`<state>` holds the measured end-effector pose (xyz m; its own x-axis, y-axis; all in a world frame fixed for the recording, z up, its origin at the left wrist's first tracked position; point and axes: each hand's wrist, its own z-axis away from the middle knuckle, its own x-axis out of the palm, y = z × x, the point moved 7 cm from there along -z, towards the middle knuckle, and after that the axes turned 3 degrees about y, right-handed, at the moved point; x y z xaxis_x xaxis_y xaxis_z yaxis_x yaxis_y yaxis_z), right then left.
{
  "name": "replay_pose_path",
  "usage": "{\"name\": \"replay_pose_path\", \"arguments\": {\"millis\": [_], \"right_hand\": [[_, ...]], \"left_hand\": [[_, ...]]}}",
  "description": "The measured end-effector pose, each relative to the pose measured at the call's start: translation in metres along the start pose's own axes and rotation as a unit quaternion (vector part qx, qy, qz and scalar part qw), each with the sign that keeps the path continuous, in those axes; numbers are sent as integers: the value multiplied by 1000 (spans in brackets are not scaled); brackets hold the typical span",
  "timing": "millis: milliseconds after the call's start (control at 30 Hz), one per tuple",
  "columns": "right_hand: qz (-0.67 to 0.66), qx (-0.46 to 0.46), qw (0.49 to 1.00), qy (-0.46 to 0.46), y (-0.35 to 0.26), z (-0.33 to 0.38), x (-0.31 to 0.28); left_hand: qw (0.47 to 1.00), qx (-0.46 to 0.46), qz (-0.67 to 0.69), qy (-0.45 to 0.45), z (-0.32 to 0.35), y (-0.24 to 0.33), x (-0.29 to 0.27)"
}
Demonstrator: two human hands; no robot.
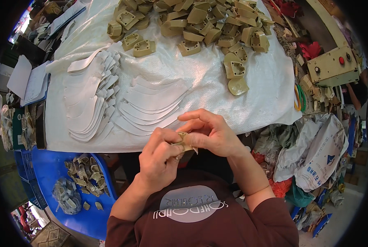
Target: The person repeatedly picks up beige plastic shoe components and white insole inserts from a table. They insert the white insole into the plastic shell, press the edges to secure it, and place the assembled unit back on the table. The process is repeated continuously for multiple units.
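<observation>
Just past the table's near edge, my two hands work together on one small tan shoe heel [185,136]. My left hand [158,154] has its fingers curled round the piece and covers much of it. The thumb of my right hand [217,133] presses on the piece from the other side, while its fingers arch above. A thin pale edge shows under the right thumb; what it is I cannot make out. Beyond my hands lie overlapping curved white strips [151,108], with a thicker stack of white cut pieces [85,105] to their left.
A big heap of tan heels [200,20] covers the far table, with a short row [235,68] trailing nearer. At left stand an open notebook [34,80] and a blue stool [54,158] bearing more pieces. White sacks [315,156] and a control box [333,66] are at right.
</observation>
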<state>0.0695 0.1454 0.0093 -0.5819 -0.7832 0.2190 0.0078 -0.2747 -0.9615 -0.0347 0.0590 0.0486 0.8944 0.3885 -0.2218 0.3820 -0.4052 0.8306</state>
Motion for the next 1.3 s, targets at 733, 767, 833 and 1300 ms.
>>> {"name": "replay_pose_path", "arguments": {"millis": [733,767,833,1300], "right_hand": [[322,-324,875,161,-39,18,14],[293,-328,884,161,-37,18,14],[173,-315,925,123,-31,16,10],[113,-279,953,41,-37,12,-8]], "left_hand": [[987,-130,64,76,9,-11,6],[985,-130,75,86,10,-9,6],[987,-103,66,104,8,-4,3],[996,44,-32,67,6,12,-10]]}}
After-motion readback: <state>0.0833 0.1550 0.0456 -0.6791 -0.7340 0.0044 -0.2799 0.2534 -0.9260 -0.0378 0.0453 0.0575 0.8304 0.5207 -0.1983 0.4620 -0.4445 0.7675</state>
